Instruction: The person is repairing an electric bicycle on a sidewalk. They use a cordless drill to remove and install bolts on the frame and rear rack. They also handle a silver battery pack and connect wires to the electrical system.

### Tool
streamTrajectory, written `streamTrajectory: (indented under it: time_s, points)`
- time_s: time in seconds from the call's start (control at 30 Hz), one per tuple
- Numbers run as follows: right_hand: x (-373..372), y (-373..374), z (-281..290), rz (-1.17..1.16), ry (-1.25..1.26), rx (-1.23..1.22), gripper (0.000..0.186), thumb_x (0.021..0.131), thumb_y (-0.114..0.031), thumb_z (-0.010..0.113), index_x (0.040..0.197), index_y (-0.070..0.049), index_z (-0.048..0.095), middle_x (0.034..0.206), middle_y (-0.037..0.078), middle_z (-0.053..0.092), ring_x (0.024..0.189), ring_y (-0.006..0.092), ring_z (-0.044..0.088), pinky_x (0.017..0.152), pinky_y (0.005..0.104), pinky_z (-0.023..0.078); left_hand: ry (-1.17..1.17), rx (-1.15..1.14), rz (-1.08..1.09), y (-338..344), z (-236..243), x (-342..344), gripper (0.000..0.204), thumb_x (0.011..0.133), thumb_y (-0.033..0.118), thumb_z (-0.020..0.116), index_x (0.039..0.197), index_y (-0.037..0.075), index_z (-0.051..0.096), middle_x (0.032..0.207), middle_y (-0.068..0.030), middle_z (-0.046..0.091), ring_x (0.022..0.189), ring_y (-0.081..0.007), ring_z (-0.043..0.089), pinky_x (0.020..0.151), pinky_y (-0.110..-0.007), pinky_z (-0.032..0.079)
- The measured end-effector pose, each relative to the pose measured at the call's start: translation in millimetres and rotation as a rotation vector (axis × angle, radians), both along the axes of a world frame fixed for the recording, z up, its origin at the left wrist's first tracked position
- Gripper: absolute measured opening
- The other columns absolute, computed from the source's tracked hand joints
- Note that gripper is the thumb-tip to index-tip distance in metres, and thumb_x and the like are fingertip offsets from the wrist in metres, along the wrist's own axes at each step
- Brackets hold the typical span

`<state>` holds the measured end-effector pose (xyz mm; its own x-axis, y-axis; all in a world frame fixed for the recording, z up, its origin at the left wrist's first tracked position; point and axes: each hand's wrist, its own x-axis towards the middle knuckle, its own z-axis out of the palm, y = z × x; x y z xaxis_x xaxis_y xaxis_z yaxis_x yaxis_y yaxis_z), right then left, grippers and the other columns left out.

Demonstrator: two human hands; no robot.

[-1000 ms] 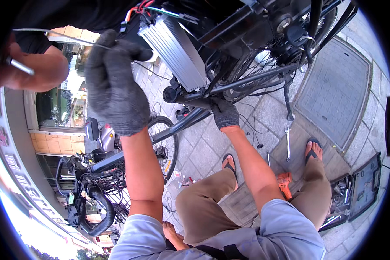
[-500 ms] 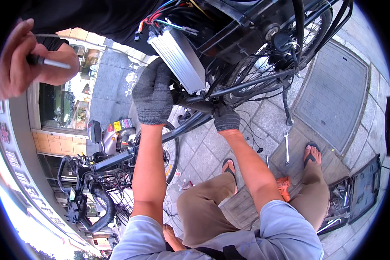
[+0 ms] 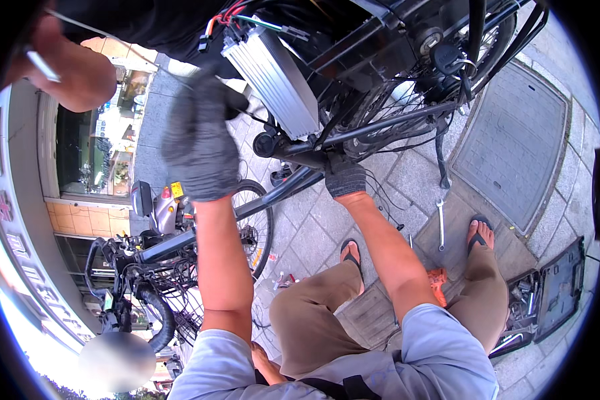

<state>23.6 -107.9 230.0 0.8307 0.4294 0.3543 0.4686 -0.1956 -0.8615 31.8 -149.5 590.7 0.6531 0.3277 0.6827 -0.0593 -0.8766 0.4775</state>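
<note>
Nearest: the person's own lap, tan trousers and a grey shirt hem, feet in flip-flops on grey stone paving [image 3: 513,153]. Beside the right knee, a small orange power tool [image 3: 438,279] lies on the pavers; just beyond it a silver open-ended spanner [image 3: 441,223]. Far right, an open black plastic tool case [image 3: 547,293] with loose metal bits inside. Right hand [image 3: 344,175], in a dark knit work glove, fingers curled shut around the dark metal frame tube of the bicycle [image 3: 300,179], gripping where the tubes meet. Left hand [image 3: 199,143], same dark knit glove, raised higher and nearer the camera; fingers bent loosely inward, tips up against a thin wire [image 3: 243,115] running toward the frame; whether it pinches the wire, cannot tell. Just right of that hand and touching nothing of it visibly: a ribbed silver aluminium controller box [image 3: 273,73], tilted, hanging beside the frame with red, green and black leads [image 3: 223,17] bunched at its upper end. Behind it, the spoked rear wheel [image 3: 407,100] and black kickstand [image 3: 442,160]. Upper left, another person's bare hand [image 3: 63,70] holds a thin silver rod. Lower left, farther off, a parked bicycle with a wire basket [image 3: 160,293]; shopfront beyond.
</note>
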Motion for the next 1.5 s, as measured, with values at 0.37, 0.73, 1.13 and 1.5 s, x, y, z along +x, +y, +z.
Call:
streamTrajectory:
  time_s: [0.37,0.73,1.13,1.5]
  points:
    - [-4.5,-47.4,17.7,0.174,0.489,-0.320,0.038,0.092,-0.031,0.055,0.124,-0.012,0.065,0.128,0.021,0.063,0.102,0.0404,0.069,0.086,0.0535,0.054,-0.178,-0.044,-0.018,-6.5,58.6,5.9,0.039,0.105,0.028,0.058,0.133,0.001,0.061,0.087,-0.0090,0.072,0.073,-0.0210,0.072,0.066,-0.034,0.061]
    - [5.4,-149.7,24.8,0.352,0.269,-0.719,0.035,0.085,-0.021,0.057,0.108,-0.003,0.075,0.115,0.025,0.070,0.110,0.0404,0.068,0.092,0.0473,0.054,-0.110,-0.478,-0.245,-40.7,62.3,-0.8,0.033,0.103,0.031,0.063,0.125,0.006,0.067,0.092,-0.0074,0.072,0.069,-0.0128,0.070,0.058,-0.025,0.054]
    - [46.8,-213.3,251.9,0.236,-0.066,-0.191,0.039,0.092,-0.035,0.063,0.112,-0.002,0.073,0.100,0.022,0.073,0.090,0.0379,0.070,0.083,0.0440,0.054,0.068,-0.185,-0.260,17.6,27.2,-67.6,0.045,0.091,0.021,0.074,0.133,0.007,0.063,0.117,-0.0081,0.071,0.101,-0.0158,0.067,0.090,-0.029,0.053]
    - [34.5,-221.7,213.1,0.308,0.189,-0.169,0.038,0.093,-0.035,0.062,0.111,-0.004,0.074,0.110,0.023,0.072,0.106,0.0393,0.068,0.094,0.0440,0.052,0.535,0.031,0.035,27.6,-11.3,-19.6,0.049,0.089,0.034,0.071,0.129,0.007,0.065,0.133,-0.0249,0.060,0.119,-0.0421,0.061,0.103,-0.044,0.048]
